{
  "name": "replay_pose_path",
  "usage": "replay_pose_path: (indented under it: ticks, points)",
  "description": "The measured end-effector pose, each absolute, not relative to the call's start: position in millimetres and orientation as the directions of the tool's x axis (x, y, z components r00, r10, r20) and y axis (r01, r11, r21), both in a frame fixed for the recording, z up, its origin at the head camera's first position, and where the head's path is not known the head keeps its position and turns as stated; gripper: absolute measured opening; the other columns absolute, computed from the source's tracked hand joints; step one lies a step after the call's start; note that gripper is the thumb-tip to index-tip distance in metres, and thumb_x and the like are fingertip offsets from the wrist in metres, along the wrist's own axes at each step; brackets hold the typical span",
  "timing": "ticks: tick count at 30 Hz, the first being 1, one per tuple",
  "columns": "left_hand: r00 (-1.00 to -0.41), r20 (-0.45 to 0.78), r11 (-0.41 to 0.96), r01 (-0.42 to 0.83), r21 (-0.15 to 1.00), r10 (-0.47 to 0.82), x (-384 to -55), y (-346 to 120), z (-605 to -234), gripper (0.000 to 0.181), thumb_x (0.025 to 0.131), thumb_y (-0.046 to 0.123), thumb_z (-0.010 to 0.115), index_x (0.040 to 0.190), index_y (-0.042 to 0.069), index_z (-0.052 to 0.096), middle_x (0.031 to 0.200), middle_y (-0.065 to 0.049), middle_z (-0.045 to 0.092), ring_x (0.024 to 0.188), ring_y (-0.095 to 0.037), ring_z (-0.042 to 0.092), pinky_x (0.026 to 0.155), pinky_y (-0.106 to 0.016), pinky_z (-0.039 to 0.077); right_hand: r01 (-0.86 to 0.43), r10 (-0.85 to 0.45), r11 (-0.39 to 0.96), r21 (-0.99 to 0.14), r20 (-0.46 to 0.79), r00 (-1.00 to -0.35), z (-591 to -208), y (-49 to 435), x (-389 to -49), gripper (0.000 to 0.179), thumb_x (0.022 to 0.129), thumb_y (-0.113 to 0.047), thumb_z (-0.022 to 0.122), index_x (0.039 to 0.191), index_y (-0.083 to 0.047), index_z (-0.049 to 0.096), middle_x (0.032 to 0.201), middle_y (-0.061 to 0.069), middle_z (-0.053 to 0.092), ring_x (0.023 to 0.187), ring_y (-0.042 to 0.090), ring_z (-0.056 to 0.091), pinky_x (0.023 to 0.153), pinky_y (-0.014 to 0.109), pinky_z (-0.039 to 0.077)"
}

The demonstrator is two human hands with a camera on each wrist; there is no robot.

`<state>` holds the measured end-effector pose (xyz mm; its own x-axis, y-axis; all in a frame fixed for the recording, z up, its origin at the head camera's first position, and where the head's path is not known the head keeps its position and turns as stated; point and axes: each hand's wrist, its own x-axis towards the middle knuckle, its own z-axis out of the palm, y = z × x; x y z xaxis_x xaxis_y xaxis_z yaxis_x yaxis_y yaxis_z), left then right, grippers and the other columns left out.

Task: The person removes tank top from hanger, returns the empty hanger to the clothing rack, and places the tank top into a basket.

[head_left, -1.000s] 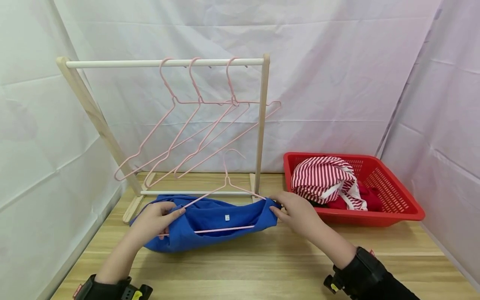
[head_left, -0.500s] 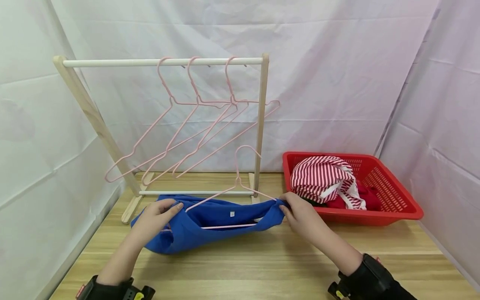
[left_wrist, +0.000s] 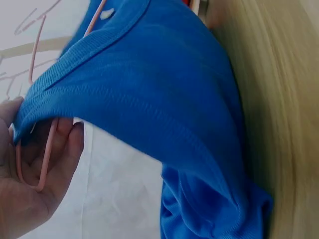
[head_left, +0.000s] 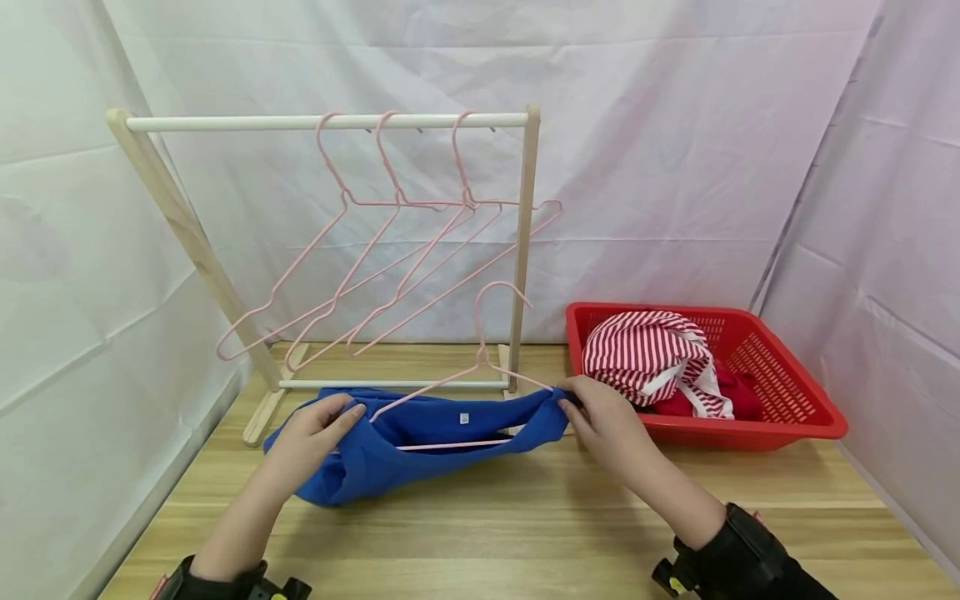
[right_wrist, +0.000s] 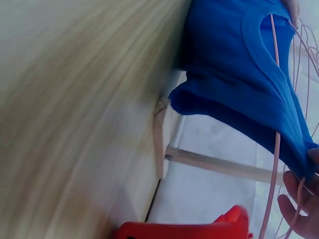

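Observation:
A blue sleeveless top (head_left: 420, 475) is held just above the table, its neckline facing up. Inside it sits a pink clothes hanger (head_left: 435, 385), with the hook standing up through the neck opening. My left hand (head_left: 318, 429) pinches the left shoulder; in the left wrist view the hanger's end (left_wrist: 41, 186) sticks out of the armhole against that palm. The right shoulder is gripped by my right hand (head_left: 609, 417). In the right wrist view, the hanger (right_wrist: 275, 164) comes out of the other armhole beside the fingers (right_wrist: 294, 206).
Behind the top stands a wood-and-white clothes rack (head_left: 322, 122), with several pink hangers (head_left: 337, 292) on its rail. A red basket (head_left: 806, 408) at the right holds a red-and-white striped garment (head_left: 645, 354) and darker red cloth (head_left: 738, 396).
The hanger's hook has moved right and up, and its right arm now lies under the right shoulder. My right hand has shifted slightly right with the fabric; the left hand is nearly still.

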<state>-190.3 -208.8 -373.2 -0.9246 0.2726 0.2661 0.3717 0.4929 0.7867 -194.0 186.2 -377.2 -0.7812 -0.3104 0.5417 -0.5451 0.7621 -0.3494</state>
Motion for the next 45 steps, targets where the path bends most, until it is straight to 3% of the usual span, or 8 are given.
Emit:
replay_pose_path:
  ticks: [8,15,26,33,39,45]
  points:
    - [-0.917,0.262,0.543,0.391,0.744,0.300,-189,-188,-367,0.032,0.101,0.036,0.054,0.078,0.015,0.049,0.064,0.002,0.039,0.055,-0.013,0.043,0.052,-0.028,0.036,-0.623,-0.340,0.707,-0.335,0.612,-0.714,-366,171,-191,0.017,0.089,-0.004,0.069,0.105,-0.002,0.065,0.094,0.006,0.065,0.084,0.017,0.061,0.077,0.038,0.054]
    - [-0.889,0.294,0.543,0.448,0.710,0.350,-186,-174,-364,0.031,0.100,0.036,0.055,0.076,0.018,0.049,0.063,0.005,0.038,0.055,-0.011,0.040,0.051,-0.027,0.034,-0.648,-0.335,0.653,-0.392,0.618,-0.711,-359,162,-183,0.018,0.091,-0.004,0.067,0.108,-0.002,0.065,0.099,0.006,0.067,0.089,0.015,0.061,0.079,0.038,0.055]
    - [-0.918,0.317,0.558,0.396,0.729,0.238,-185,-186,-364,0.023,0.102,0.033,0.053,0.087,0.016,0.056,0.066,0.002,0.041,0.060,-0.015,0.044,0.055,-0.029,0.036,-0.662,-0.276,0.617,-0.426,0.671,-0.688,-363,172,-179,0.025,0.090,0.003,0.066,0.114,-0.005,0.065,0.110,0.001,0.067,0.098,0.013,0.060,0.082,0.039,0.053]
    - [-0.955,0.260,0.661,0.288,0.693,0.144,-189,-197,-364,0.028,0.101,0.036,0.053,0.108,0.011,0.064,0.084,-0.001,0.061,0.075,-0.018,0.053,0.066,-0.035,0.043,-0.654,-0.254,0.606,-0.452,0.669,-0.698,-363,174,-180,0.022,0.091,0.004,0.064,0.111,-0.006,0.065,0.108,0.001,0.066,0.095,0.014,0.059,0.079,0.039,0.053]
    - [-0.970,0.218,0.745,0.222,0.629,0.105,-194,-201,-366,0.032,0.101,0.034,0.054,0.118,0.009,0.064,0.092,-0.003,0.066,0.083,-0.022,0.060,0.072,-0.042,0.048,-0.658,-0.246,0.606,-0.447,0.681,-0.690,-363,172,-180,0.021,0.091,0.003,0.065,0.109,-0.006,0.065,0.106,0.001,0.066,0.095,0.014,0.059,0.079,0.036,0.053]
    - [-0.957,0.226,0.717,0.287,0.635,0.183,-194,-200,-371,0.039,0.104,0.040,0.044,0.120,0.011,0.064,0.111,-0.006,0.068,0.104,-0.028,0.063,0.085,-0.051,0.049,-0.624,-0.225,0.609,-0.489,0.648,-0.728,-364,167,-179,0.022,0.091,0.002,0.066,0.111,-0.007,0.065,0.104,0.000,0.065,0.089,0.011,0.057,0.072,0.029,0.053]
